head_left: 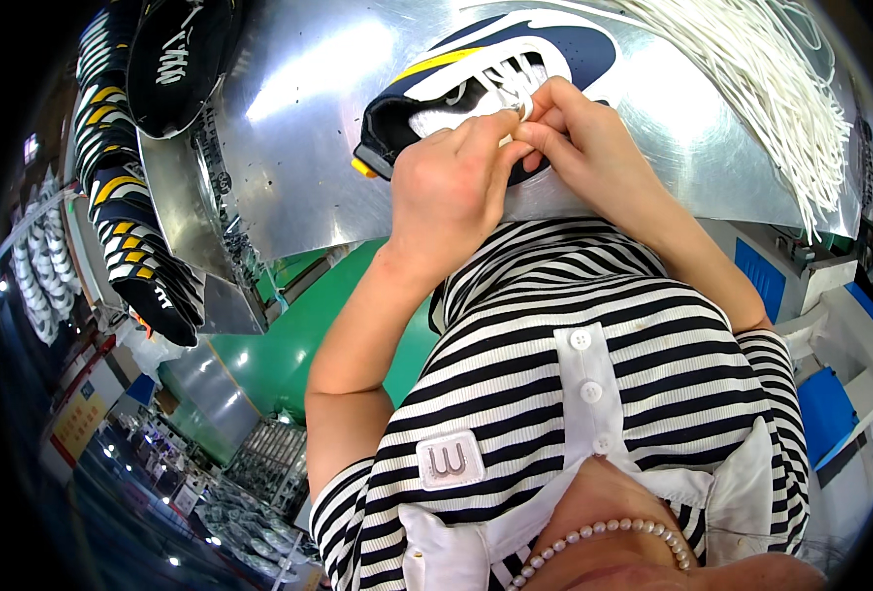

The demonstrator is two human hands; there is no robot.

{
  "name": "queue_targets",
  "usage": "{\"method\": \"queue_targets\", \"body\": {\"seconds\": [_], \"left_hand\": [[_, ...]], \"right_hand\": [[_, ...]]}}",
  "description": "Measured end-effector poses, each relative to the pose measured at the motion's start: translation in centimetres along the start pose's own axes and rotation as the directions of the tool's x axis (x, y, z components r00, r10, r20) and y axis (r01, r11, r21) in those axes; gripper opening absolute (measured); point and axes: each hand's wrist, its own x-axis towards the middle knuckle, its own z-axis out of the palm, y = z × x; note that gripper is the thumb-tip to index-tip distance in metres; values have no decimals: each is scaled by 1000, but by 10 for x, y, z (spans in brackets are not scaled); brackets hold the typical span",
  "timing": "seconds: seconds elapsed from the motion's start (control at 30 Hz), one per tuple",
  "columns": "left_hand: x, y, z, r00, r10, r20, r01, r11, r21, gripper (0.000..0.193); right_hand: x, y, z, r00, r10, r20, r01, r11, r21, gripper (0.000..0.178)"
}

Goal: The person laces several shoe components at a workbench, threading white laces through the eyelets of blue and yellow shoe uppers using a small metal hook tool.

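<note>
A navy, white and yellow sports shoe [582,61] lies on its side on the metal table, its dark opening toward the left. White shoelace [503,83] runs in part through its eyelets. Over the lacing, my left hand [451,187] is closed, with thumb and fingers pinched at the lace. Close against it, my right hand [586,136] pinches the lace too, near the eyelets on the near side. The fingertips almost meet, and they hide part of the lace and the shoe's near side.
The shiny metal table [308,138] carries a large bundle of loose white laces [786,108] at right. Along the left, a row of dark shoe uppers [116,187] stands beside a black shoe piece [175,69]. Green floor [357,305] shows below the table's edge.
</note>
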Motion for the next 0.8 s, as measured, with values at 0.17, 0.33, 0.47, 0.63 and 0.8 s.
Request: {"method": "queue_targets", "body": {"seconds": [0.17,0.33,0.47,0.63,0.8], "left_hand": [[-3,11,-11,973,-210,93,212,977,-14,23],[12,14,-15,937,-173,305,221,966,-133,26],[20,6,-28,861,-154,486,235,966,-111,25],[30,12,-53,687,-279,671,342,939,39,29],[23,9,-56,767,-223,602,172,975,142,32]], "right_hand": [[-23,-12,-48,995,62,72,-52,989,-136,14],[16,21,-45,886,-328,-326,291,943,-159,18],[24,36,-30,759,-525,-385,288,801,-525,16],[25,39,-25,732,-526,-434,267,806,-528,17],[21,33,-33,861,-261,-436,201,963,-181,23]]}}
